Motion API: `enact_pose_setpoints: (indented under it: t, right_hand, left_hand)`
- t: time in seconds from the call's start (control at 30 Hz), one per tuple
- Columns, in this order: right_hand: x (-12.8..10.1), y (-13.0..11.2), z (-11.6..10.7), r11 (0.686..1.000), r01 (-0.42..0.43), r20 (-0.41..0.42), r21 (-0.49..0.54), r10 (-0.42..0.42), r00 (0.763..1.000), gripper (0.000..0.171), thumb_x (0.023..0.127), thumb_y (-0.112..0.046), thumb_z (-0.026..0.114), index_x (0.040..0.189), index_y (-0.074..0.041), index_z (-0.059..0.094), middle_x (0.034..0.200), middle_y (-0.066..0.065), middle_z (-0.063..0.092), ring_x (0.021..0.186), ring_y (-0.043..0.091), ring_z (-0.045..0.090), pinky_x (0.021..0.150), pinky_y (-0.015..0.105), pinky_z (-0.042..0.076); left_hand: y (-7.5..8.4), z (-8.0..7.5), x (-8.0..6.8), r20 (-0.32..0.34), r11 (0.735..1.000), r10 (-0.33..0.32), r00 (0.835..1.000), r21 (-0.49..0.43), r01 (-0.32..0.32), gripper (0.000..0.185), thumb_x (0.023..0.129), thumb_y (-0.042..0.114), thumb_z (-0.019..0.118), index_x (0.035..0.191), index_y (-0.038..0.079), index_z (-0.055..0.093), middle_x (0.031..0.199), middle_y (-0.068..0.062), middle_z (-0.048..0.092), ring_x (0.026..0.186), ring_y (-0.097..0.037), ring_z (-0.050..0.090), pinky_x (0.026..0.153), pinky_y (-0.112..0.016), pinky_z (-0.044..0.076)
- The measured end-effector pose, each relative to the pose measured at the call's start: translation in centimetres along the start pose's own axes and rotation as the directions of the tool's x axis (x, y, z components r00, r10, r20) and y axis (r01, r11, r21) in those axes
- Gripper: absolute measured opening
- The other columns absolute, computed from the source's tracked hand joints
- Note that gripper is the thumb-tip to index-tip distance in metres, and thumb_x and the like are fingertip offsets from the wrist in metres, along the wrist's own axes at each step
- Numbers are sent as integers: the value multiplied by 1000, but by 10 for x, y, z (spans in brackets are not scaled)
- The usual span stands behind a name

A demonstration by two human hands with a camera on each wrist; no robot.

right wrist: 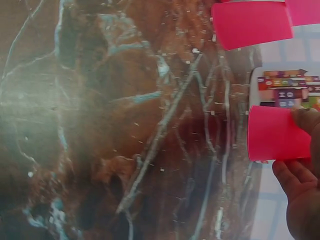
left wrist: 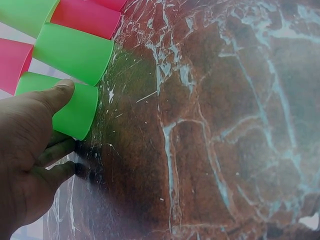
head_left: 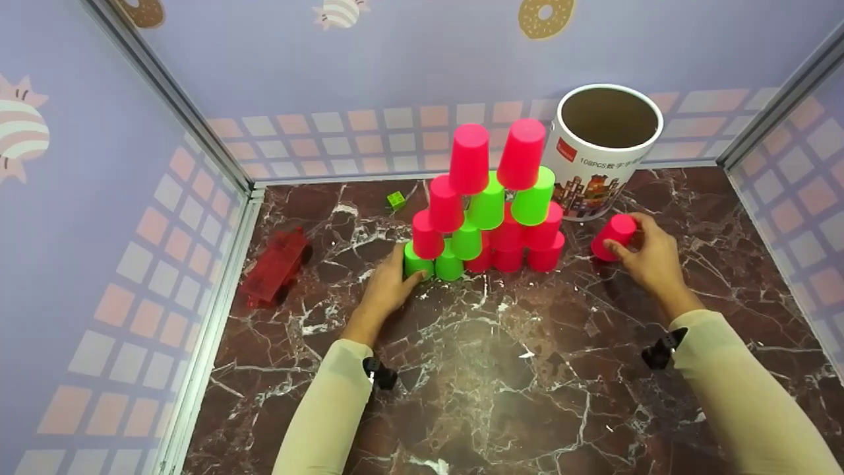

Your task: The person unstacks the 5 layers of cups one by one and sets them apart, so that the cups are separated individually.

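Stood inverted at right of centre in the head view: a loose pink cup (head_left: 614,237), apart from the stack (head_left: 488,204) to its left, axis slightly tilted. Gripped by the right hand (head_left: 649,254), fingers and thumb curled round its sides. Lay much farther from the left hand (head_left: 389,285), which held the green corner cup (head_left: 417,262) at the stack's lower left, thumb on its wall, fingers round the other side. Showed only in the left wrist view: that thumb (left wrist: 59,94) pressed on green. Showed only in the right wrist view: the tub (right wrist: 286,87) just behind the pink cup.
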State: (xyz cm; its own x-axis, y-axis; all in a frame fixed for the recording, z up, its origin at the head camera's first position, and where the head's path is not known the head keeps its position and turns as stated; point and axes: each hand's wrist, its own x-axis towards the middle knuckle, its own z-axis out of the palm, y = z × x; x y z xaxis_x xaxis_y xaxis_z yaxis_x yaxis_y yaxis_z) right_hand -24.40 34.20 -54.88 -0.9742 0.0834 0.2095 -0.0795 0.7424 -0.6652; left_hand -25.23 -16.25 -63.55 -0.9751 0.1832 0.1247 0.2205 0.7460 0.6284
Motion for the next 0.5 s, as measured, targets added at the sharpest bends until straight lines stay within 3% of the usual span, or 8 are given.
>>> enact_pose_setpoints:
  t: [0.13,0.2,0.37,0.5]
  right_hand:
    - [-4,5,7,1000,5,27,-8,-5,1000,66,94,-10,88,148,8,54,135,40,68,117,59,72,106,68,54]
    - [-6,8,10,1000,16,38,-4,-16,999,65,94,-8,87,147,10,54,134,42,68,114,59,73,104,69,55]
    - [-7,12,15,999,32,55,19,-33,998,64,94,-4,86,146,14,52,134,44,66,115,61,72,102,70,57]
    - [-6,13,17,999,13,79,50,-17,997,65,96,-2,84,148,14,49,139,45,64,122,62,69,107,69,56]
  left_hand:
    - [1,1,-1,12,1000,-11,1000,1,11,69,101,44,81,154,15,46,136,-18,73,123,-41,73,106,-58,58]
    - [-9,10,3,10,1000,-12,1000,7,12,71,100,43,81,155,16,46,137,-17,73,124,-40,73,106,-58,58]
    - [-9,10,4,3,1000,-4,1000,13,4,70,100,42,82,154,15,47,137,-17,72,123,-40,73,106,-57,59]
    - [18,-11,-5,28,999,-30,999,-22,30,67,102,37,80,154,11,48,140,-23,70,125,-46,70,110,-61,56]
